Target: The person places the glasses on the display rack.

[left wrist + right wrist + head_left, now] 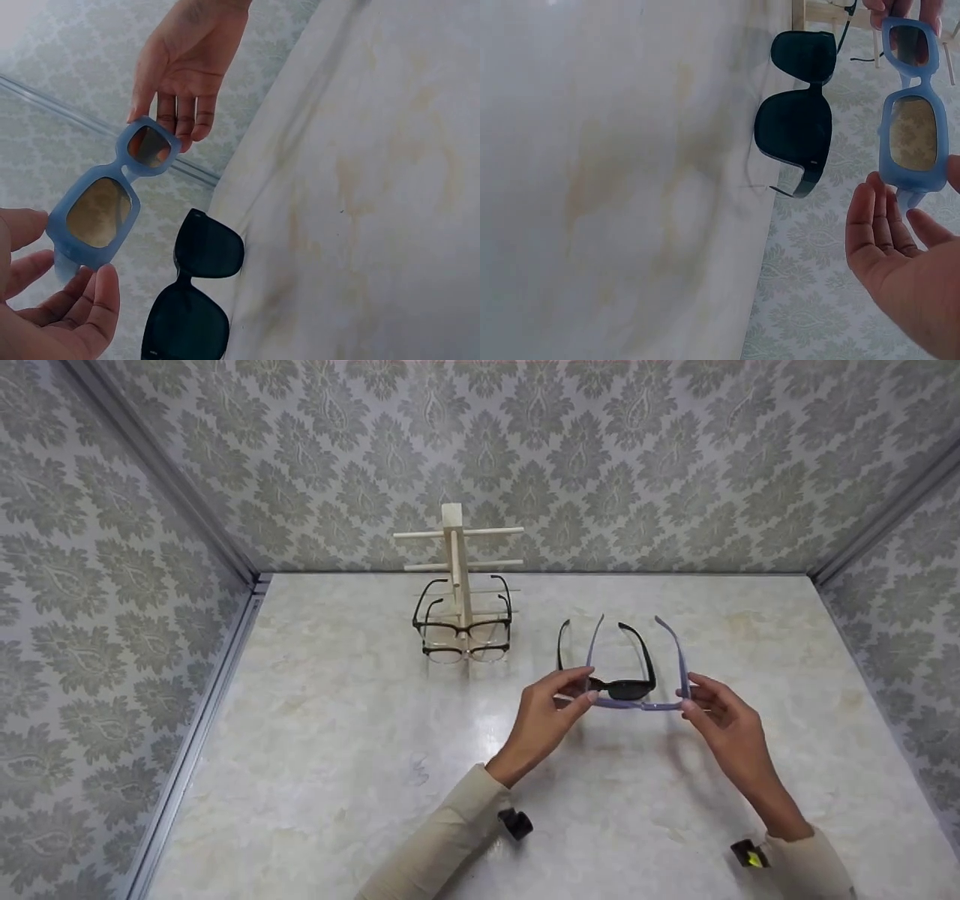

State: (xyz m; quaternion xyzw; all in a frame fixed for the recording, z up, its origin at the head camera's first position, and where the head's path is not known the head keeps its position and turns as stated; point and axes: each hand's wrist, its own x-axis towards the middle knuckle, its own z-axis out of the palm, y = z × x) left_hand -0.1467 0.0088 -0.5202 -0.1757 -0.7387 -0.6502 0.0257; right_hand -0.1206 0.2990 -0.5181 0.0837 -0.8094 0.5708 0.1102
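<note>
Both hands hold a pair of light-blue framed sunglasses [646, 706], one at each end of the front, with the arms unfolded and pointing away. My left hand [541, 716] pinches the left corner between thumb and fingers. At the right corner, near the hinge, my right hand [731, 727] grips the frame. In the left wrist view the tinted lenses of the blue sunglasses [129, 176] show clearly. Just beyond them, black sunglasses [630, 689] stand on the table with arms unfolded; the left hand partly covers them in the head view. Their dark lenses [795, 124] face the right wrist camera.
Left of the hands stands a wooden glasses rack [452, 519] with several crossbars. Two pairs of dark-rimmed eyeglasses [463, 628] hang on its lower bars. The pale marbled table [315, 735] meets patterned wall panels [517, 457] at the back and sides.
</note>
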